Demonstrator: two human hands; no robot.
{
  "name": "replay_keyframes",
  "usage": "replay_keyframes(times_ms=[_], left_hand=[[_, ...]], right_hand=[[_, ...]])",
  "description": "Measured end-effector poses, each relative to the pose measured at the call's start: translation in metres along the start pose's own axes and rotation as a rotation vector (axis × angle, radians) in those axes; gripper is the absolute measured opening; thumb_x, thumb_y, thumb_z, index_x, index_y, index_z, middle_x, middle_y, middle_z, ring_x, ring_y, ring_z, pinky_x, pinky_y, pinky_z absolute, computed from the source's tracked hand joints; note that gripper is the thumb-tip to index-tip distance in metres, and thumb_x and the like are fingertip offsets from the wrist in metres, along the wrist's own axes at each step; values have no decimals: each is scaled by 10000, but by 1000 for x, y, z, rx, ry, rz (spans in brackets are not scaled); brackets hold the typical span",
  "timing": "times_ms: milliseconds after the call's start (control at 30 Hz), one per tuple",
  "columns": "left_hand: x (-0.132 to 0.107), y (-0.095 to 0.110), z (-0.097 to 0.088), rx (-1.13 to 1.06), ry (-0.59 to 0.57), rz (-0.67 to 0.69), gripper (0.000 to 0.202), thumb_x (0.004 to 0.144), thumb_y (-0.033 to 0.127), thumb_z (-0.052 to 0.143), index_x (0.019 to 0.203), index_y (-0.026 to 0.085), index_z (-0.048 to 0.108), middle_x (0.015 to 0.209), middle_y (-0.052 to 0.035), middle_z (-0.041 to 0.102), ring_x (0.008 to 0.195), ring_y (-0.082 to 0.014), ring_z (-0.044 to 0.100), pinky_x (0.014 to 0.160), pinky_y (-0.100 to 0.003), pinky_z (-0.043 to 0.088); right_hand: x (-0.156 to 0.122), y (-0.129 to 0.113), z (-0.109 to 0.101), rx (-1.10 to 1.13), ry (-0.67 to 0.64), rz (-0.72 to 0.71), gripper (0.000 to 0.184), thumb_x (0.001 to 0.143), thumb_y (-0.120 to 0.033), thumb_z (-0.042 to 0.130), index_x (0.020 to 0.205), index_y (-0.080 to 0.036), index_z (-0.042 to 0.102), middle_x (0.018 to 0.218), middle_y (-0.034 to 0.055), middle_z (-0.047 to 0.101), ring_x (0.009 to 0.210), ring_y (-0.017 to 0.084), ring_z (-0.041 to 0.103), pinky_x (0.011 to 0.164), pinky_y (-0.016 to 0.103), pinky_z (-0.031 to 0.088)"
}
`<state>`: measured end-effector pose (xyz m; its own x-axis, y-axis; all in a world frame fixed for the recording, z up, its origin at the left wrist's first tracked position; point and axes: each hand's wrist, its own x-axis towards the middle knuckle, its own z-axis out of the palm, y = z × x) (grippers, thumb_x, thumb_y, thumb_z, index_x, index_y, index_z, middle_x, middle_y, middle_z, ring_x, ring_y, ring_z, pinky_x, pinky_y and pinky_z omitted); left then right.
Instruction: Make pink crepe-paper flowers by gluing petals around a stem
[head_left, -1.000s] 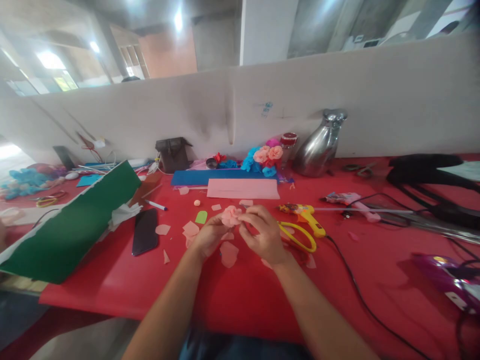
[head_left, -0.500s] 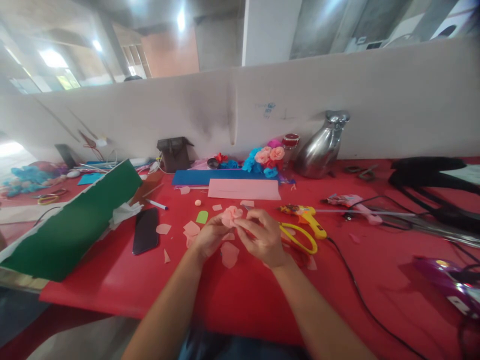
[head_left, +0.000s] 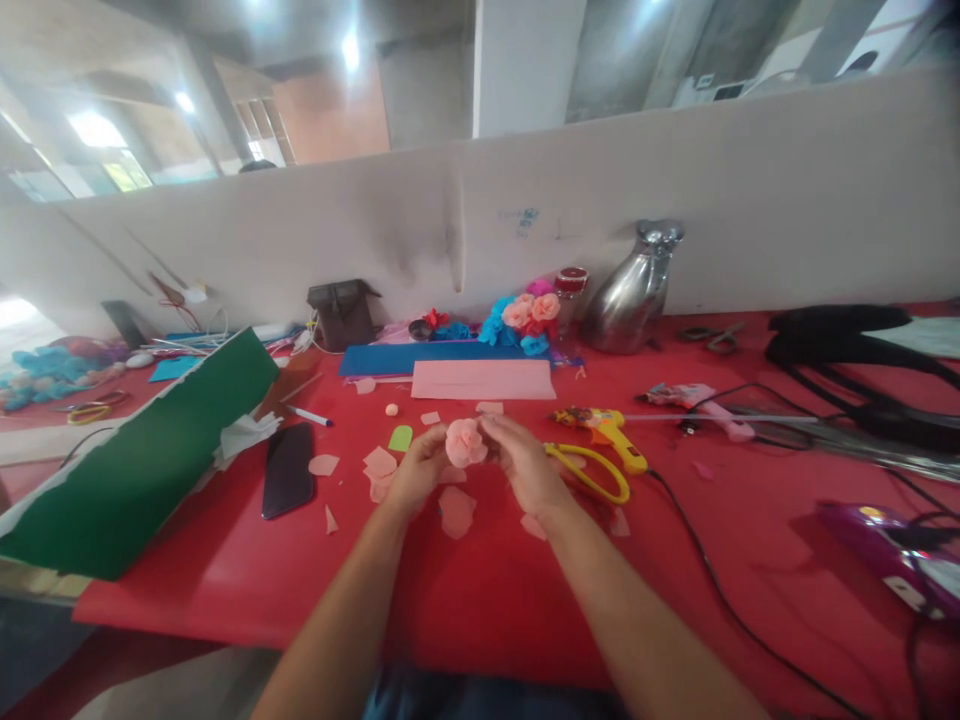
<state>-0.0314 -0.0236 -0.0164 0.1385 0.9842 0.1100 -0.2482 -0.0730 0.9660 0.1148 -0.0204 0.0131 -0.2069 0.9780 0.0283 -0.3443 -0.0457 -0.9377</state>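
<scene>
A pink paper flower (head_left: 466, 443) with ruffled petals is held up between my two hands, above the red table. My left hand (head_left: 420, 465) grips it from the left, its fingertips partly behind the petals. On the other side, my right hand (head_left: 523, 462) has its fingers at the flower's right edge, bent around behind it. Pink petal cutouts (head_left: 457, 512) lie on the table below and around my hands. A light green rounded piece (head_left: 400, 438) rests just left of my left hand. Yellow-handled scissors (head_left: 600, 470) lie right of my right hand, partly hidden by it.
A yellow glue gun (head_left: 611, 430) with a trailing cord lies to the right. Beyond my hands are a pink paper strip (head_left: 484, 380), a blue strip (head_left: 375, 360), finished flowers (head_left: 525, 315) and a steel jug (head_left: 637, 290). Leftward are a phone (head_left: 288, 470) and a green board (head_left: 142, 470).
My right hand's fingers have shifted from pinching the front petals to the flower's right side. The flower has turned, showing more of its face, and sits slightly lower.
</scene>
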Motion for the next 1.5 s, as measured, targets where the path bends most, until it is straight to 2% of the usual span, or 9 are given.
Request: replay_keyframes(times_ms=[100,267,400,667,867,1133,1267,1367,1500], left_hand=[[1,-2,-1,-9,-16,9,240,676,203,686,915,193,710,872,-39,687,842,-175,602,782,-278,460],[1,-4,-1,-7,-55,8,258,697,229,674,951,191,700,866,-36,688,804,-171,606,733,-275,470],[2,-6,-2,-10,-79,1,271,696,246,677,961,191,696,857,-33,691,794,-173,608,712,-276,475],[4,-13,-5,-77,3,-17,314,648,238,711,960,207,690,852,-30,690,821,-185,613,710,-285,492],[4,-15,-4,-70,-12,-25,293,653,248,704,938,180,692,860,-50,685,804,-181,615,675,-278,503],[3,-8,-1,-29,122,-63,301,675,293,690,954,182,668,901,-56,666,772,-170,600,621,-262,498],[6,-7,-1,143,284,74,166,711,299,642,809,168,669,805,-32,648,767,-154,583,668,-256,479],[8,-8,-1,268,402,163,131,698,283,651,763,170,662,786,-24,645,777,-159,589,709,-275,470],[6,-6,-1,454,366,315,81,735,243,624,757,180,670,782,-28,662,771,-156,595,743,-290,450]], right_hand=[[-2,-1,2,-9,-28,-20,243,711,-433,662,648,-203,616,642,-18,567,614,131,501,605,265,380],[-1,4,1,83,35,-45,191,717,-392,654,700,-207,608,653,-23,556,613,125,481,589,252,362],[-1,4,0,56,-10,-63,183,737,-372,643,692,-200,601,663,-22,547,618,121,473,590,254,348],[0,2,-1,60,29,-62,169,752,-375,619,714,-211,606,669,-23,577,593,116,472,563,252,327],[-3,0,2,9,-61,-48,217,757,-351,632,629,-186,572,595,-38,505,553,94,411,542,239,301],[2,6,-2,-53,94,-76,216,779,-417,570,735,-207,599,674,-24,564,595,127,487,548,251,334],[1,7,-3,-296,293,-310,152,785,-359,560,781,-208,582,736,-17,577,683,147,514,654,278,395],[-4,7,-2,-522,368,-507,101,805,-304,538,787,-207,560,768,3,575,718,164,523,695,307,421],[-11,5,3,-774,359,-751,78,783,-224,572,861,-213,568,897,46,581,871,207,537,788,365,444]])
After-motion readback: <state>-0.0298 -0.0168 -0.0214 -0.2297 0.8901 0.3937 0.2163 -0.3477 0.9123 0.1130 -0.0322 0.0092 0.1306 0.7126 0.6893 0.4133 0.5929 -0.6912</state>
